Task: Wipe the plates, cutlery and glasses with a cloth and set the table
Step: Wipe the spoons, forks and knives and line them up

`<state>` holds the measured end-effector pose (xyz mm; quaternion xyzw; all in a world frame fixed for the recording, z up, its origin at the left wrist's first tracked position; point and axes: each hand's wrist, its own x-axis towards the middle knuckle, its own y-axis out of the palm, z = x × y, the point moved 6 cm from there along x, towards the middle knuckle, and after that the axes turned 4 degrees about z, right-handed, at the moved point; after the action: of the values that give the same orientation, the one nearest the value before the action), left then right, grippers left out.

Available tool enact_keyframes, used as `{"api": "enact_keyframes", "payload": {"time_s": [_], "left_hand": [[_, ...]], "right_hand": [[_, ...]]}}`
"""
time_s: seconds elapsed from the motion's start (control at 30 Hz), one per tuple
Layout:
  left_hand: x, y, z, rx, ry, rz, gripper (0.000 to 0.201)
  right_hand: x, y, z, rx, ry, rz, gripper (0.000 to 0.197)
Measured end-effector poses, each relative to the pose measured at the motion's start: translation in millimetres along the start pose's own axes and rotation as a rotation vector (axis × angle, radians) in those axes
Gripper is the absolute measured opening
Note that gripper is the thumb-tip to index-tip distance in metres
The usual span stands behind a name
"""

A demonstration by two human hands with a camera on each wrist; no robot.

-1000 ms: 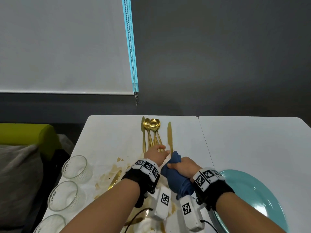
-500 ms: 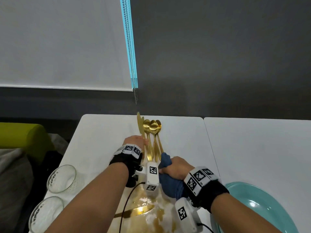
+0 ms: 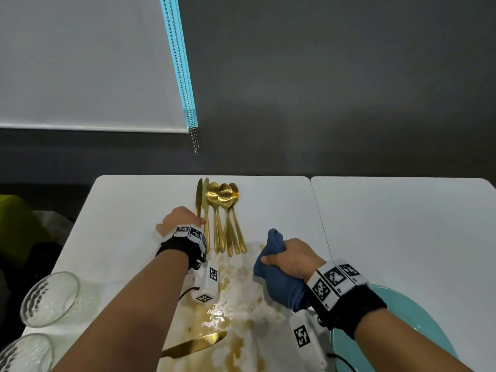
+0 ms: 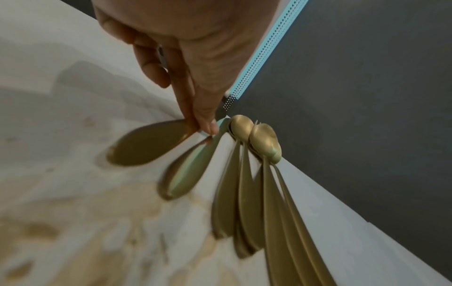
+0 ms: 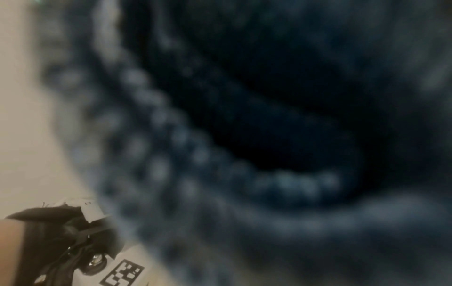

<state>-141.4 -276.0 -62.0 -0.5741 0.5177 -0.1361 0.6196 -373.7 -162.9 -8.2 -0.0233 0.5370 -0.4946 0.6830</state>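
Observation:
My left hand (image 3: 182,218) is at the far middle of the white table (image 3: 402,224); in the left wrist view its thumb and forefinger (image 4: 203,123) pinch a gold knife (image 4: 146,145) that lies flat. A second gold knife (image 3: 206,210) lies right beside it, then three gold spoons (image 3: 225,200) in a row. My right hand (image 3: 290,256) grips a bunched blue cloth (image 3: 279,285) to the right of the spoon handles. The cloth (image 5: 244,135) fills the right wrist view. A third gold knife (image 3: 196,345) lies in a brown spill (image 3: 230,304) near me.
Two ribbed drinking glasses (image 3: 51,296) (image 3: 24,353) stand at the table's left front edge. A teal plate (image 3: 418,315) sits at the lower right under my right forearm. A second white table (image 3: 418,210) adjoins on the right. A blind chain (image 3: 194,140) hangs behind.
My left hand carried the gold knife from beside the cloth over to the left of the spoons and laid it next to the other knife. My right hand with the cloth drew away to the right.

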Motion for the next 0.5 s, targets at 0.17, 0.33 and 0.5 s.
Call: {"api": "enact_keyframes", "payload": {"time_s": [0.17,0.33,0.5], "left_hand": [[-13,-1,0,-0.034,0.072,0.008,0.032],[-45,-2,23,-0.047,0.125,0.106,0.022],[-80,13,64,0.142,0.117,0.253,0.043]], "right_hand": [[-9,2,-9,0.063,0.009,-0.017,0.048],[-31,10,-13,0.136,0.023,-0.029,0.047],[-58,28,-9,0.171,0.017,-0.023,0.049]]}}
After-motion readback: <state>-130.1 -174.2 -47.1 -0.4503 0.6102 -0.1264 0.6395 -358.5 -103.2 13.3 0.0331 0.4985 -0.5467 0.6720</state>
